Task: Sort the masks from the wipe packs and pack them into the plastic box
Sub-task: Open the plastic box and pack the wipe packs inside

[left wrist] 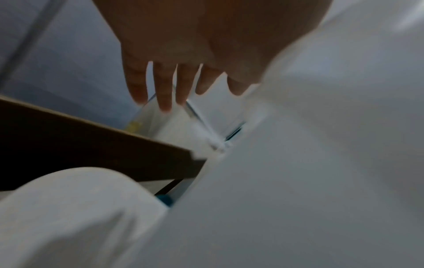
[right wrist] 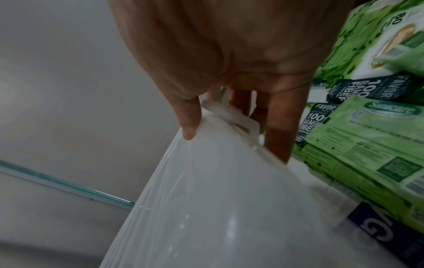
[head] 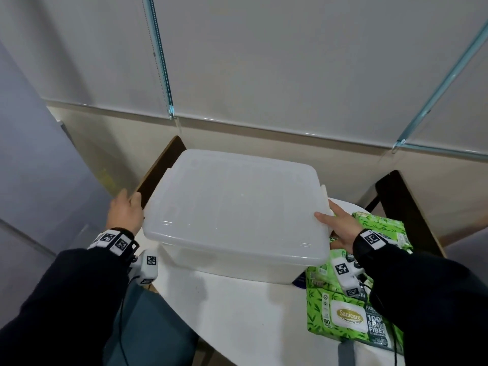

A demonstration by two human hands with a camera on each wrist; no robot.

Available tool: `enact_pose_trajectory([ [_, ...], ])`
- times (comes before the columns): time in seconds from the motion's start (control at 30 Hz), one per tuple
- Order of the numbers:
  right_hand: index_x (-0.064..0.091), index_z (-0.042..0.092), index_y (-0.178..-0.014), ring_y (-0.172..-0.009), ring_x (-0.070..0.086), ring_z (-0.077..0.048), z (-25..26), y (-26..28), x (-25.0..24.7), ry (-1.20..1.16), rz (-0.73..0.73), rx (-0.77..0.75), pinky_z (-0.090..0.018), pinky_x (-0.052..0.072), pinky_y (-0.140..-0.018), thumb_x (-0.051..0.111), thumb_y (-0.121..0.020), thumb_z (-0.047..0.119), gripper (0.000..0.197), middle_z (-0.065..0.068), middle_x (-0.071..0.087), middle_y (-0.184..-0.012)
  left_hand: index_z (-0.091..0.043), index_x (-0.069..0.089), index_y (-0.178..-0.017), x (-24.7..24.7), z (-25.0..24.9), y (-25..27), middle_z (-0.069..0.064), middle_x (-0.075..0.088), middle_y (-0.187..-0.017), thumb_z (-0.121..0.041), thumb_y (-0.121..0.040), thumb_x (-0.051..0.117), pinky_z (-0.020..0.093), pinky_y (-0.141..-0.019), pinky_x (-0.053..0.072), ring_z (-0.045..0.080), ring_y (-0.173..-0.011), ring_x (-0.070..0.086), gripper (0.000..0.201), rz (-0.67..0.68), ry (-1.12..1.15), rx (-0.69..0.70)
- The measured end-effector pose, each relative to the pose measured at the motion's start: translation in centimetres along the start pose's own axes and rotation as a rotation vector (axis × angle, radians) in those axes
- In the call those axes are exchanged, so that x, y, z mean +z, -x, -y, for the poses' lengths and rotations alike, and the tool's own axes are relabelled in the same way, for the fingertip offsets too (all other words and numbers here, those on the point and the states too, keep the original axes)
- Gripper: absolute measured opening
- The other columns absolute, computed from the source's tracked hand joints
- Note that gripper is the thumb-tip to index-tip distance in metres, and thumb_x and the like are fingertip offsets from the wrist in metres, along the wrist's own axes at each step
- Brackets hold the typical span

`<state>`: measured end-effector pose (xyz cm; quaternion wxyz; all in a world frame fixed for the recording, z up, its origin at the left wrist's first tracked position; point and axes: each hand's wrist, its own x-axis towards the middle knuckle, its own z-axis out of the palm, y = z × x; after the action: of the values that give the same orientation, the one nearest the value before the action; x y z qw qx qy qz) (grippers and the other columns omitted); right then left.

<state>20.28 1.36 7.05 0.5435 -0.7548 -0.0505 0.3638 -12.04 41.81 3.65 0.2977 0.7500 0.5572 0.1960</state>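
Observation:
A translucent white plastic box (head: 227, 262) stands on the white table (head: 237, 318). Its lid (head: 232, 202) sits tilted above it. My right hand (head: 340, 225) pinches the lid's right edge by the latch, thumb on top and fingers underneath; the right wrist view shows this grip (right wrist: 229, 54) on the lid (right wrist: 218, 199). My left hand (head: 125, 213) is at the lid's left edge with fingers (left wrist: 165, 90) straight and spread, only the thumb side against the lid (left wrist: 298, 163). Green wipe packs (head: 348, 313) lie to the right. A dark blue pack (right wrist: 385, 235) is partly hidden by the box.
More green wipe packs (head: 380, 228) are stacked behind my right hand, close to the box's right side. Dark brown chair backs stand at the far left (head: 158, 173) and far right (head: 401, 207) of the table. A blind-covered window is behind.

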Motion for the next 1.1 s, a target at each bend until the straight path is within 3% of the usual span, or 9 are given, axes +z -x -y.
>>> enact_pose_trajectory([
  [0.1, 0.05, 0.049, -0.143, -0.11, 0.071, -0.025, -0.7, 0.4, 0.1, -0.011, -0.004, -0.081, -0.063, 0.058, -0.084, 0.068, -0.097, 0.03, 0.052, 0.006, 0.072, -0.124, -0.021, 0.038, -0.155, -0.3, -3.2, 3.3, 0.01, 0.041, -0.158, -0.054, -0.102, 0.049, 0.053, -0.119, 0.032, 0.033, -0.145, 0.038, 0.064, -0.066, -0.023, 0.311],
  [0.23, 0.046, 0.047, -0.147, -0.113, 0.07, -0.028, -1.2, 0.4, 0.0, -0.024, 0.028, -0.115, -0.065, 0.056, -0.088, 0.062, -0.101, 0.029, 0.052, 0.006, 0.072, -0.126, -0.041, 0.021, -0.16, 4.8, -9.4, 12.8, 0.003, 0.021, -0.169, -0.086, -0.086, 0.028, 0.055, -0.125, 0.013, 0.03, -0.156, 0.015, 0.087, 0.411, -0.183, 0.518],
  [0.3, 0.047, 0.045, -0.147, -0.115, 0.069, -0.031, -1.4, 0.3, -0.5, -0.069, 0.073, -0.11, -0.066, 0.055, -0.088, 0.06, -0.102, 0.028, 0.049, 0.002, 0.071, -0.128, -0.05, 0.01, -0.158, 7.3, -10.5, 16.1, 0.001, 0.003, -0.172, -0.092, -0.084, 0.014, 0.064, -0.121, -0.001, 0.041, -0.156, -0.004, 0.086, 0.458, -0.499, 0.529],
  [0.47, 0.057, 0.028, -0.141, -0.111, 0.063, -0.036, -4.9, 0.5, -2.4, -0.313, 0.149, 0.08, -0.069, 0.053, -0.09, 0.056, -0.104, 0.022, 0.037, -0.016, 0.067, -0.122, -0.053, 0.012, -0.156, 7.8, -10.1, 13.9, -0.004, 0.0, -0.172, -0.092, -0.083, 0.015, 0.065, -0.122, -0.001, 0.042, -0.156, -0.006, 0.083, 0.397, -0.617, 0.574],
  [0.7, 0.056, 0.007, -0.124, -0.087, 0.072, -0.037, -8.1, 4.0, -0.5, 0.048, 0.147, 0.244, -0.062, 0.059, -0.083, 0.069, -0.097, 0.025, 0.035, -0.026, 0.073, -0.112, -0.053, 0.025, -0.153, 6.0, -8.6, 8.8, -0.008, 0.019, -0.17, -0.1, -0.071, 0.028, 0.058, -0.125, 0.005, 0.031, -0.157, 0.008, 0.094, 0.386, -0.496, 0.748],
  [0.8, 0.059, 0.003, -0.095, -0.084, 0.074, -0.033, -9.1, 7.1, 1.4, 0.269, 0.289, 0.271, -0.054, 0.06, -0.076, 0.066, -0.097, 0.042, 0.04, -0.024, 0.076, -0.094, -0.035, 0.025, -0.157, 4.2, -7.7, 8.1, 0.005, 0.026, -0.166, -0.093, -0.066, 0.056, 0.059, -0.122, 0.012, 0.033, -0.155, 0.017, 0.112, 0.123, -0.417, 0.656],
  [0.9, 0.067, 0.005, -0.088, -0.084, 0.076, -0.034, -9.6, 9.3, 3.3, 0.411, 0.49, 0.311, -0.042, 0.059, -0.066, 0.06, -0.099, 0.046, 0.043, -0.023, 0.076, -0.096, -0.023, 0.019, -0.158, 3.5, -6.0, 9.6, 0.016, 0.024, -0.163, -0.067, -0.073, 0.078, 0.061, -0.117, 0.028, 0.038, -0.149, 0.026, 0.113, 0.003, -0.134, 0.34],
  [1.0, 0.069, 0.001, -0.105, -0.092, 0.073, -0.04, -8.0, 7.7, 2.4, 0.232, 0.126, 0.254, -0.047, 0.061, -0.079, 0.054, -0.103, 0.025, 0.028, -0.02, 0.075, -0.1, -0.024, 0.025, -0.152, 4.2, -4.9, 13.3, 0.006, 0.044, -0.147, -0.049, -0.072, 0.088, 0.055, -0.11, 0.043, 0.031, -0.135, 0.046, 0.105, 0.231, 0.409, 0.018],
  [1.1, 0.063, 0.011, -0.121, -0.1, 0.067, -0.033, -4.3, 4.1, 0.8, -0.121, -0.191, 0.105, -0.052, 0.057, -0.091, 0.053, -0.104, 0.029, 0.027, -0.013, 0.071, -0.11, -0.029, 0.021, -0.15, 5.0, -4.4, 16.0, -0.004, 0.054, -0.136, -0.031, -0.08, 0.086, 0.048, -0.106, 0.047, 0.025, -0.123, 0.054, 0.095, 0.309, 0.472, 0.022],
])
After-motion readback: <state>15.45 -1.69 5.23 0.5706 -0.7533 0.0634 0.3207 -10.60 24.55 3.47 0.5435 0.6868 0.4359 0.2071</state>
